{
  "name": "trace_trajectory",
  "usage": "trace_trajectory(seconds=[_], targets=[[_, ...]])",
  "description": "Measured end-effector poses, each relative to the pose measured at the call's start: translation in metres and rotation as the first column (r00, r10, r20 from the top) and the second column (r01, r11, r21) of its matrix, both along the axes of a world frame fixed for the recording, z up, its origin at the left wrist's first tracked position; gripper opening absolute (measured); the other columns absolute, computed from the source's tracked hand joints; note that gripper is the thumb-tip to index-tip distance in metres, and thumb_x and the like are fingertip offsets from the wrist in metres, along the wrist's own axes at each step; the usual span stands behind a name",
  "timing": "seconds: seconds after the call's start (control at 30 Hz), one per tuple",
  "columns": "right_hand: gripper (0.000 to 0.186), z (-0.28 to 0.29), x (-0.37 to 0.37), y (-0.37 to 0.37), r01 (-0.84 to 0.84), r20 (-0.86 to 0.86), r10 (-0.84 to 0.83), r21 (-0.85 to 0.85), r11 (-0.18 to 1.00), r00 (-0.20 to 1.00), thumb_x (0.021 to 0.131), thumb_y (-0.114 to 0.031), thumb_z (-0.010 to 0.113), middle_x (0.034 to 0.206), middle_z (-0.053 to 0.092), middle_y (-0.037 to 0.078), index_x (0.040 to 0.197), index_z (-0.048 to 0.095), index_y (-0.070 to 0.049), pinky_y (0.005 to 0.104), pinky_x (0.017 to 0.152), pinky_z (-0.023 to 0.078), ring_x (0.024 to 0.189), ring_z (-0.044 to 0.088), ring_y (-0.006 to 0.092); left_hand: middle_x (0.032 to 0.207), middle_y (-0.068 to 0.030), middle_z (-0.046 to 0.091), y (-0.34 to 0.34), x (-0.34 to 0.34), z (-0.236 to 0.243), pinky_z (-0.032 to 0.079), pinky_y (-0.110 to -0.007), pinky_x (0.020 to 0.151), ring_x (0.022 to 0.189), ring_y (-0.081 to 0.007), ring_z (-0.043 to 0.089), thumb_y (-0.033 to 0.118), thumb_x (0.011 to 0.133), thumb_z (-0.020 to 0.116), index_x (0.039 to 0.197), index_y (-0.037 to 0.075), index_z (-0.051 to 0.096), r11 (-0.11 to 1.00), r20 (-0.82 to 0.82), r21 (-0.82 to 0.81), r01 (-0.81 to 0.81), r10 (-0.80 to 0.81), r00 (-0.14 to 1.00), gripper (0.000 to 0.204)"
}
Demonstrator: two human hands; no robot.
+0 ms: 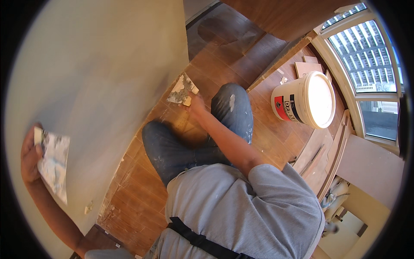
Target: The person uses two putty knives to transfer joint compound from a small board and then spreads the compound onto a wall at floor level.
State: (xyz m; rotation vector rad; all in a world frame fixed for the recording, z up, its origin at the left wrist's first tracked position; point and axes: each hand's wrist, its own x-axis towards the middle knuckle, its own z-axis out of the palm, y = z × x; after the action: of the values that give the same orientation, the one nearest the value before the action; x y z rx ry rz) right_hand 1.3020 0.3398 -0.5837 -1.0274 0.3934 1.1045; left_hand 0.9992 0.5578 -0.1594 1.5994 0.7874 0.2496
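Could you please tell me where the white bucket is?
In the head view, the white bucket is at upper right, on the floor between the right knee and window.

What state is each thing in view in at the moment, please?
Left scraper: smeared, gripped in the left hand by the wall
Right scraper: smeared grey and white, gripped in the right hand
Bucket: standing on the floor, apparently lidded
Trousers: marked with pale stains
Window: open or shut, I cannot tell
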Motion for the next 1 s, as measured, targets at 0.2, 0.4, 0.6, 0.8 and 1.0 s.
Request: trace_trajectory(seconds=[0.2,0.4,0.6,0.8,1.0], targets=[[0.052,-0.069,0.042,0.048,0.110,0.020,-0.109,-0.311,0.944,0.994,0.101,-0.030,0.045,0.144,0.040,0.009,0.147,0.025,-0.016,0.0430,0.085,0.056,0.121,0.048,0.0270,0.072,0.0042,0.044,0.002,0.007,-0.013,0.030,-0.021,0.054,0.063,-0.0053,0.041,0.035,0.078,0.075,0.088,0.006,0.047,0.998,-0.083,-0.005,-0.062,0.061,0.995,0.042],[0.052,-0.152,0.083,0.082,0.139,-0.045,-0.159,-0.304,0.943,0.986,0.102,-0.029,0.043,0.144,0.039,0.006,0.149,0.024,-0.014,0.0424,0.092,0.054,0.122,0.047,0.0223,0.072,0.0033,0.045,0.001,0.029,0.000,0.028,-0.022,0.056,0.064,-0.0061,0.039,0.042,0.076,0.077,0.081,0.007,0.047,0.999,-0.252,0.008,0.044,-0.041,0.967,0.046],[0.061,-0.220,0.118,0.106,0.050,0.058,-0.032,-0.333,0.941,0.998,0.097,-0.030,0.052,0.150,0.036,0.012,0.148,0.029,-0.009,0.0416,0.097,0.050,0.128,0.047,0.0328,0.072,0.0022,0.045,-0.006,0.036,-0.005,0.027,-0.024,0.056,0.065,-0.0075,0.039,0.040,0.075,0.077,0.077,0.007,0.046,1.000,-0.263,-0.010,-0.010,0.007,0.965,0.045],[0.042,-0.271,0.130,0.140,0.144,0.253,-0.024,-0.466,0.873,0.967,0.100,-0.020,0.045,0.131,0.049,0.014,0.139,0.040,-0.003,0.0418,0.078,0.061,0.108,0.056,0.0304,0.066,0.0025,0.043,-0.002,0.033,0.000,0.025,-0.025,0.054,0.061,-0.0071,0.037,0.040,0.074,0.078,0.072,0.007,0.044,0.995,-0.284,0.101,0.002,0.027,0.959,0.047],[0.049,-0.253,0.117,0.148,0.160,0.377,0.094,-0.589,0.792,0.921,0.094,-0.026,0.049,0.130,0.055,0.023,0.132,0.049,0.004,0.0418,0.093,0.049,0.116,0.057,0.0357,0.065,0.0027,0.041,-0.010,0.030,-0.003,0.024,-0.025,0.053,0.060,-0.0068,0.037,0.044,0.072,0.078,0.071,0.007,0.044,0.983,-0.318,0.157,-0.092,0.139,0.938,0.051]])
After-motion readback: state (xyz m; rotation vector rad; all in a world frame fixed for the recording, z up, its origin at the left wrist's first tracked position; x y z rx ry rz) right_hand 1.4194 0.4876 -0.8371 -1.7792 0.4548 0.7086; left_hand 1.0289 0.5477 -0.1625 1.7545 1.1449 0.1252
